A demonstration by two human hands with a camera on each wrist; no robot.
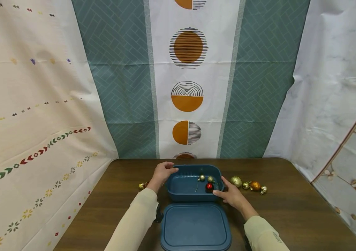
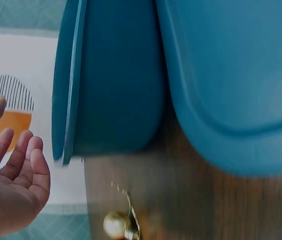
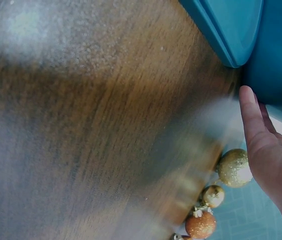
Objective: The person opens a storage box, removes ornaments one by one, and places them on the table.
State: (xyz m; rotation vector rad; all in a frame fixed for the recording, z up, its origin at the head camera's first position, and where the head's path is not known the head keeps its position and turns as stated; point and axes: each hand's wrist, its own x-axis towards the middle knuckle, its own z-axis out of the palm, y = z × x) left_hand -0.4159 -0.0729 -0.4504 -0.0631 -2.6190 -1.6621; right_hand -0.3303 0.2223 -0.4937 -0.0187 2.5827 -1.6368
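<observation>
A blue rectangular container (image 1: pixel 184 191) lies near the table's back edge. It holds a red ball ornament (image 1: pixel 209 186) and two small gold ornaments (image 1: pixel 210 179). My left hand (image 1: pixel 164 171) is at the container's back left corner. In the left wrist view, a gap shows between its loosely bent fingers (image 2: pixel 40 170) and the rim. My right hand (image 1: pixel 232 195) touches the container's right end, thumb by the near corner. Extended fingers (image 3: pixel 251 110) rest along the wall in the right wrist view, some of them partly hidden. A blue lid (image 1: pixel 195 226) lies flat in front of the container.
Several gold and orange ball ornaments (image 1: pixel 255 185) lie in a row right of the container. More ornaments (image 1: pixel 141 186) sit at its left, partly behind my left arm. Patterned cloth (image 1: pixel 124 104) hangs behind the wooden table (image 1: pixel 290 209).
</observation>
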